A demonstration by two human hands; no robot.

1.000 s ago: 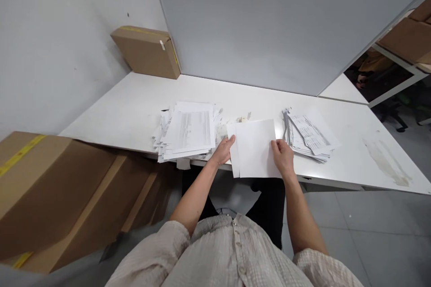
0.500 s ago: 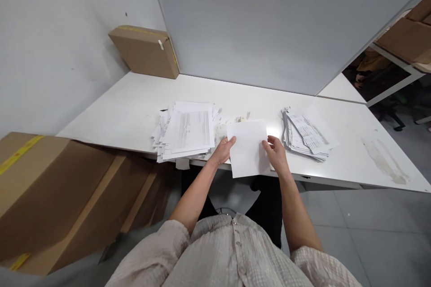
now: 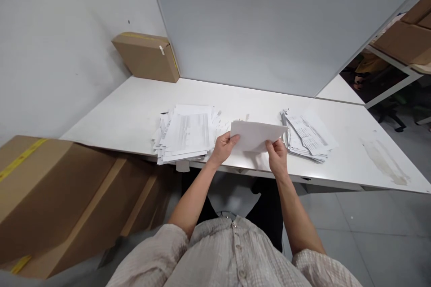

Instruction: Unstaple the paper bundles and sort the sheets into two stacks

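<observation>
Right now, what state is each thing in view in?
Left hand: closed on held paper.
Right hand: closed on held paper.
Held paper: raised, visible face blank.
Left pile: uneven.
Right pile: uneven, fanned.
Upright box: closed, taped.
Table: stained toward its right end.

2 bare forearms reach forward, converging; left hand (image 3: 224, 147) closed in a thumb-and-finger pinch, right hand (image 3: 278, 154) pinching too, fingers curled, both hands level, apart.

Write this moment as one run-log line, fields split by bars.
left hand: grips held paper | right hand: grips held paper | held paper: tilted, between left pile and right pile | both piles: on white table
</observation>
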